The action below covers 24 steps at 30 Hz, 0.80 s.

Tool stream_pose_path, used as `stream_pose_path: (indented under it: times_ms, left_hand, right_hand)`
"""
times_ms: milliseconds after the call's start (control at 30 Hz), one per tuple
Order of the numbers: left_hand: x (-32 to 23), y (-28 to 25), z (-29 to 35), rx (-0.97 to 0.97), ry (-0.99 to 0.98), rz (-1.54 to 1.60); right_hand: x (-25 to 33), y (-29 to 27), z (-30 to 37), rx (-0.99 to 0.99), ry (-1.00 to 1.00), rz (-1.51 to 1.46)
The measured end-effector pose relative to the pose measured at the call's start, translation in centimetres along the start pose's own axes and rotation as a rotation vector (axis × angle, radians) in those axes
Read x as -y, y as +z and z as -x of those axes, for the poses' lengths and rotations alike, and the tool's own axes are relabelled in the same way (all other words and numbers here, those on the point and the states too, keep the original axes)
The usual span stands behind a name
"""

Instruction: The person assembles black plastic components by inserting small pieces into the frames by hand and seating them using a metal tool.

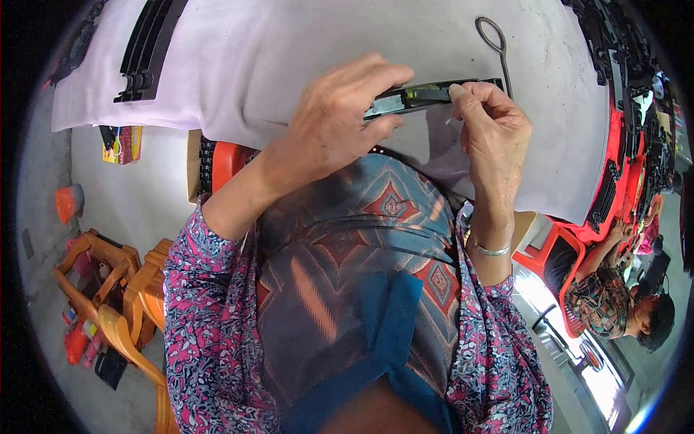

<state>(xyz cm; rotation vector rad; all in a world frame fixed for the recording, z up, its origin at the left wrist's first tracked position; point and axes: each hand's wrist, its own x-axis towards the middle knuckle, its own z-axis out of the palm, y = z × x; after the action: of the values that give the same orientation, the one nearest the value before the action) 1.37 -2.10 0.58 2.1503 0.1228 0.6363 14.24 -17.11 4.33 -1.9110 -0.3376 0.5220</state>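
Black strip [426, 95], long, narrow and glossy with a yellowish-green glint along it, is held level above the near edge of the counter [289, 58], which is covered by a pale cloth. Left hand [336, 119] wraps the strip's left half, fingers [383, 76] curled over the top and thumb pressed beneath, so it is clenched on the strip. Right hand [491, 134] pinches the strip further right, thumb and forefinger closed on its upper edge; a silver bracelet [490, 250] circles that wrist. Both forearms rise from patterned pink and grey sleeves over a patterned lap.

Just beyond the right hand, a thin metal rod with a looped end [495, 43] lies on the cloth. Towards the far left corner rests a stack of black strips [148, 47]. Along the right edge more black parts sit in red trays [614, 159], where another person [614, 296] sits. Orange plastic stools [119, 289] stand on the floor to the left.
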Motion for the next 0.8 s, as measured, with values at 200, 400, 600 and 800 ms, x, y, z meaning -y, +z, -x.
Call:
stream_pose_path:
  times_ms: [200,400,600,800]
  left_hand:
    - [0.3,0.3,0.2,-0.020,-0.001,0.021]
    - [0.3,0.3,0.2,-0.034,-0.002,0.033]
    - [0.6,0.2,0.3,-0.038,0.007,0.041]
    - [0.4,-0.6,0.5,0.021,0.049,-0.019]
  right_hand:
    - [-0.4,1.0,0.3,-0.031,-0.091,0.071]
    - [-0.9,1.3,0.1,-0.081,-0.150,0.142]
    - [-0.8,1.1,-0.2,-0.096,-0.208,0.288]
    - [0.0,1.3,-0.3,-0.100,-0.291,0.457]
